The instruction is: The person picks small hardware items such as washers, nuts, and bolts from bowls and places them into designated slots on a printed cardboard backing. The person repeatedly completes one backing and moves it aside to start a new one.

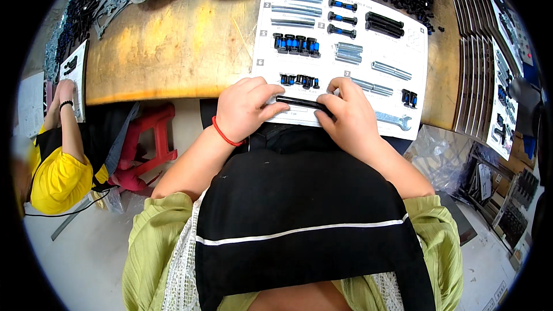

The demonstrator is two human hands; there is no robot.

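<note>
Slim black metal-looking rod (300, 102) sits over the lower part of the white printed card (417, 69), bare L hand (245, 103) & bare R hand (352, 114) pinching an end each, prob light, stiff, kinda slick, so IMO ends = best grip.

— You have a white card (391, 49) at the table's (173, 52) near edge, with a printed heading (357, 3) by the card's top edge.
— Yes, and you have small grey number squares (260, 62) down its left edge, with another in its lower half.
— You also get captions (296, 112) toward its bottom edge.
— Those are too small for you to read here.
</note>
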